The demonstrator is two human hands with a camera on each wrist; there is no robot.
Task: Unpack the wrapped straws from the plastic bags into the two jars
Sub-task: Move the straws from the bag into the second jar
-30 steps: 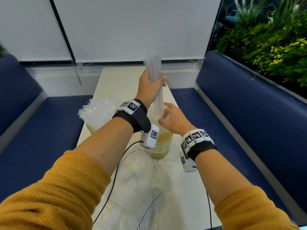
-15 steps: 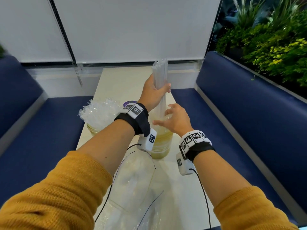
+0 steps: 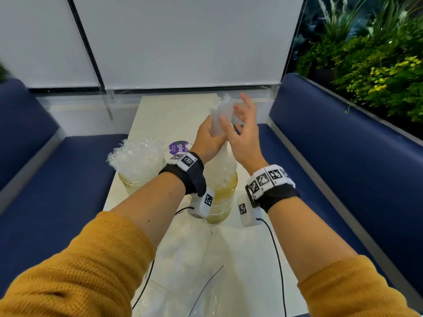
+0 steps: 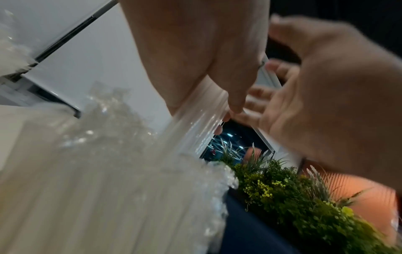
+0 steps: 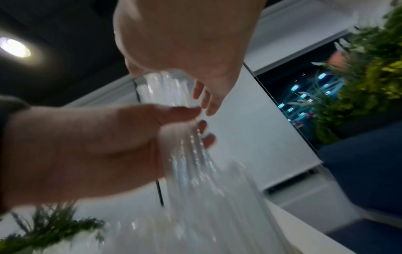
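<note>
The left hand [image 3: 207,138] grips a bundle of wrapped straws [image 3: 219,117], fingers and thumb curled round it about midway up, holding it nearly upright above the right-hand jar [image 3: 220,197]. The lower ends of the bundle reach down into that jar's mouth among the straws already standing there. The right hand [image 3: 245,136] is raised just beside the top of the bundle with its fingers [image 3: 246,104] spread and straight, gripping nothing; whether the palm touches the straws cannot be told, since the hand is blurred. From the left wrist view the left hand [image 4: 202,56] closes on the clear wrappers [image 4: 202,110] while the right hand [image 4: 326,96] stands open alongside; from the right wrist view the left hand [image 5: 87,146] pinches the bundle [image 5: 165,89] below the open right hand [image 5: 185,41]. The other jar [image 3: 135,181], at the left on the pale table [image 3: 174,110], is packed full of wrapped straws that fan out above its rim. A plastic bag [image 3: 183,271] lies flat on the table nearer the person, and a purple round label [image 3: 179,146] shows behind the left wrist. Blue benches [image 3: 343,156] flank the table.
</note>
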